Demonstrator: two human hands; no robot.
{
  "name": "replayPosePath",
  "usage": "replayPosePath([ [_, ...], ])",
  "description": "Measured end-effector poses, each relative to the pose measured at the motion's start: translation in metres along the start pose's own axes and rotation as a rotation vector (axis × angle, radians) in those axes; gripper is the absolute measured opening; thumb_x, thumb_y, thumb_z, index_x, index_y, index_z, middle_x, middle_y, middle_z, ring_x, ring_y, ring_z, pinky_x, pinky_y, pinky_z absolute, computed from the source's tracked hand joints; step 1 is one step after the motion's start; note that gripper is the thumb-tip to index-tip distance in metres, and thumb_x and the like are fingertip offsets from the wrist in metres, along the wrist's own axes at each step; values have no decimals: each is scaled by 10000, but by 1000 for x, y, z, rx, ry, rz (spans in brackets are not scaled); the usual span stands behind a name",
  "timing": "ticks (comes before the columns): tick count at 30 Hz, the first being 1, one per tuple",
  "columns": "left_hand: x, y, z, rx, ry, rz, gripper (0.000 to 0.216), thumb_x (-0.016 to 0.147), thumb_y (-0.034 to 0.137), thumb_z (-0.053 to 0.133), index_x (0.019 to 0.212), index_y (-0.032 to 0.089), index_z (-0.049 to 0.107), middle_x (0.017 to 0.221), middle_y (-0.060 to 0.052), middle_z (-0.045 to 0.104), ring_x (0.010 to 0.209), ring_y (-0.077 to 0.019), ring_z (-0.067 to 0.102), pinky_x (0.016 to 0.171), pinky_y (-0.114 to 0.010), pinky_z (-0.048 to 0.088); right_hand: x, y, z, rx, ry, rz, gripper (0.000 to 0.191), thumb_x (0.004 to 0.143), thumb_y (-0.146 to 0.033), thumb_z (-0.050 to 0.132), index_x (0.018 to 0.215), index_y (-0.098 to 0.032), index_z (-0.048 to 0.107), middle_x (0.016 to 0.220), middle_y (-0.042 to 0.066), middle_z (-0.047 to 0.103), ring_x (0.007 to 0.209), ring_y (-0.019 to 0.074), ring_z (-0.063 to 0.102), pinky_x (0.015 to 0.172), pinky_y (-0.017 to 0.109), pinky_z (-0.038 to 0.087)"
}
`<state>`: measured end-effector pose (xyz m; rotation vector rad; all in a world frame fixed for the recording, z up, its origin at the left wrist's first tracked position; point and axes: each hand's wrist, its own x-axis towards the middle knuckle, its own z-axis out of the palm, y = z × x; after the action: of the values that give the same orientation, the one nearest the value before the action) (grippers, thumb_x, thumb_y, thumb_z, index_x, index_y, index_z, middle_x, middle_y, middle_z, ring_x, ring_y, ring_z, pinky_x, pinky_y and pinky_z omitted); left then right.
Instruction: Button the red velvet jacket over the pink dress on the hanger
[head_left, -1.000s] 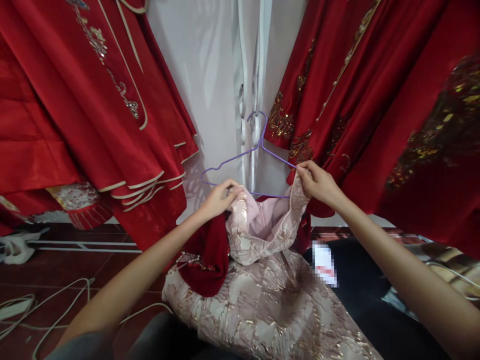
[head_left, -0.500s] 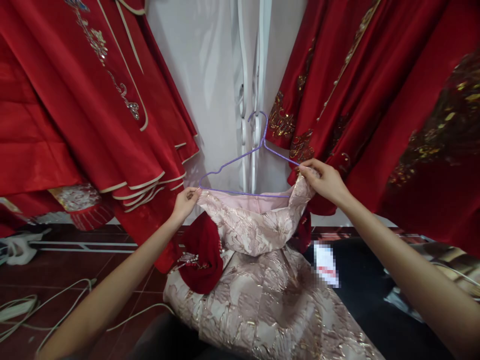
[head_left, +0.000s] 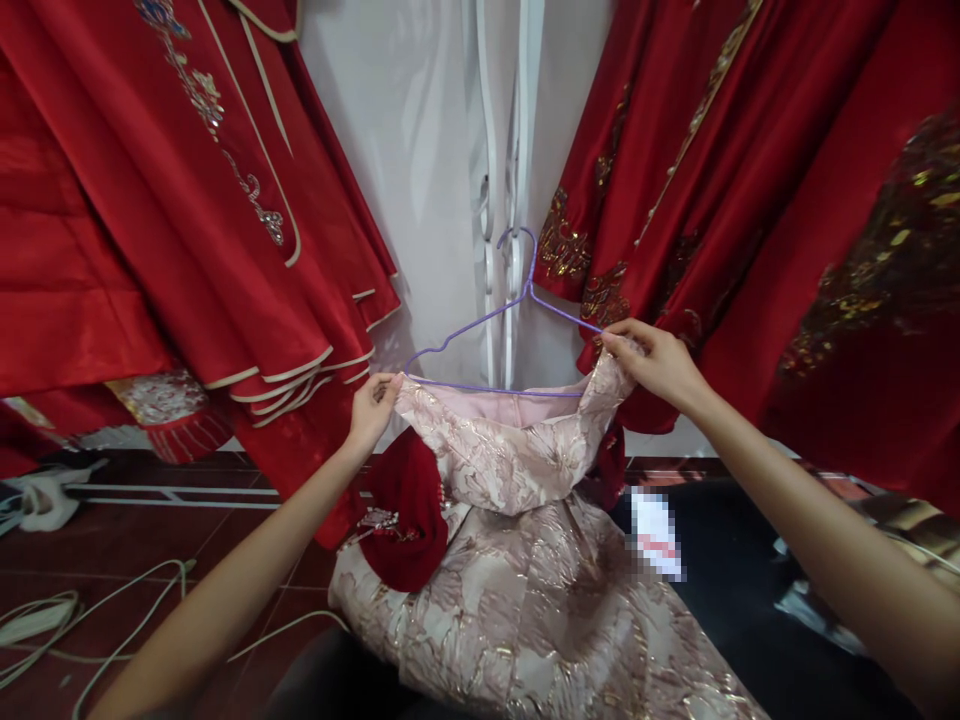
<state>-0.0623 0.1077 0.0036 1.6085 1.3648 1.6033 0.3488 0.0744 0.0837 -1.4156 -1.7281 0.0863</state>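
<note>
Pale brocade dress (head_left: 517, 600) at six o'clock, purple hanger (head_left: 531, 284) above its neckline
Hanger's long axis runs nine to three; left hand (head_left: 373, 408) at nine, right hand (head_left: 654, 366) at three, equally near, each grip pinched closed on the dress's shoulder

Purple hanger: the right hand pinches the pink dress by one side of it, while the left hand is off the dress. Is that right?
Not quite: the head view shows the left hand pinching the pink dress too, by the other side of the hanger. The right hand is as you said.
</note>
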Motion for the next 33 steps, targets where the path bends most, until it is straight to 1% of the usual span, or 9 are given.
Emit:
replayPosePath([
  [5, 22, 17, 13, -16, 33, 61, 385, 767, 499, 609, 903, 143, 666, 959, -87, 707, 892, -192, 629, 834, -301, 474, 2, 0, -2, 17, -29, -3, 306, 844, -470, 506, 923, -227, 675, 859, 44, 711, 772, 230, 630, 679, 329, 460],
  [10, 50, 65, 39, 78, -253, 310, 355, 798, 462, 599, 902, 137, 694, 926, -75, 716, 844, -185, 634, 785, -272, 468, -4, -8, -1, -47, -60, 9, 276, 857, -458, 499, 911, -225, 638, 823, 33, 694, 750, 214, 629, 700, 317, 454],
  [13, 51, 80, 51, 196, -330, 371, 355, 806, 442, 592, 989, 153, 685, 967, -68, 712, 870, -199, 632, 794, -281, 462, -5, -11, 4, -76, -6, -21, 327, 876, -480, 470, 994, -199, 591, 903, 84, 690, 788, 237, 633, 727, 340, 459],
  [16, 40, 79, 51, 382, -260, 411, 354, 809, 405, 589, 1082, 187, 646, 1063, -67, 682, 962, -231, 604, 866, -328, 438, 0, -14, 14, -92, 17, -70, 362, 897, -486, 429, 1041, -178, 554, 982, 134, 675, 869, 266, 628, 776, 369, 459],
  [18, 30, 75, 47, 526, -116, 450, 416, 748, 401, 660, 1093, 173, 613, 1122, -106, 636, 1041, -278, 556, 924, -386, 400, 5, -17, 22, -114, -33, -127, 377, 906, -489, 406, 1059, -169, 535, 981, 149, 667, 896, 278, 621, 798, 382, 454],
  [21, 14, 71, 37, 678, 3, 449, 405, 660, 414, 734, 953, 172, 597, 1031, -130, 620, 1014, -310, 539, 905, -411, 389, 9, -18, 31, -142, -96, -186, 366, 913, -490, 382, 1034, -176, 525, 946, 148, 661, 899, 282, 615, 806, 385, 449],
  [26, -13, 68, 20, 898, -361, 317, 343, 642, 533, 687, 595, 217, 563, 548, -18, 553, 588, -199, 561, 590, -271, 389, 7, -18, 30, -150, -56, -140, 325, 918, -479, 359, 907, -205, 534, 879, 124, 653, 825, 266, 605, 763, 366, 442],
  [29, -17, 61, 11, 950, -490, 289, 318, 537, 443, 744, 467, 211, 538, 466, -7, 508, 495, -168, 526, 507, -241, 334, 7, -18, 26, -135, -56, -125, 333, 911, -496, 368, 878, -209, 534, 861, 109, 653, 811, 255, 606, 753, 349, 435],
  [33, 10, 43, -1, 687, -618, 54, 185, 589, 344, 666, 456, 229, 607, 464, 7, 573, 460, -153, 523, 503, -248, 379, 9, -19, 22, -78, -55, -58, 396, 918, -538, 333, 777, -224, 527, 770, 57, 650, 746, 223, 608, 713, 316, 423],
])
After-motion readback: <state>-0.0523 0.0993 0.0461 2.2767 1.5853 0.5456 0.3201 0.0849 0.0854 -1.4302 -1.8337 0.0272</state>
